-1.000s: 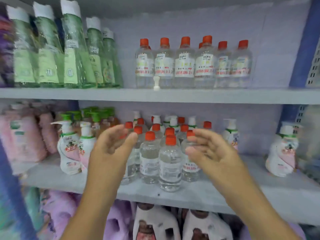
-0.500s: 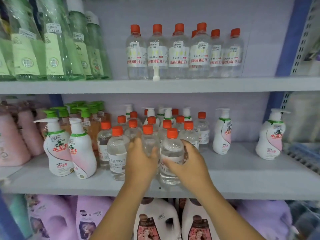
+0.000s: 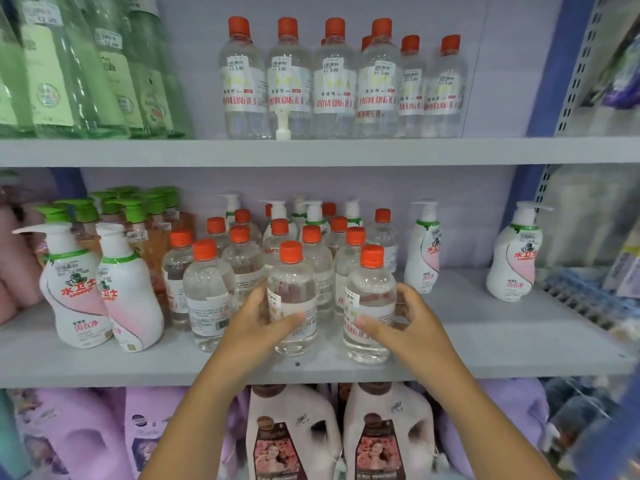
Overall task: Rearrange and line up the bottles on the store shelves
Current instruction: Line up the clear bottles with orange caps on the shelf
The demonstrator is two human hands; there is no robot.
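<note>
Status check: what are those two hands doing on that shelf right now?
Left hand grips one clear bottle. Right hand grips the next bottle. Both upright at the shelf front. More bottles crowd behind.

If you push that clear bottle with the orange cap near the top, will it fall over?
Probably, yes. The clear bottle in the left hand is tall and narrow, so a high push would likely tip it. It looks full of liquid, so it is probably heavy for its size and steadier if pushed low. If it toppled, its round body could roll along the shelf.

Left hand (image 3: 258,327) grips clear bottle (image 3: 292,299); right hand (image 3: 412,323) grips neighbouring bottle (image 3: 370,303).
</note>
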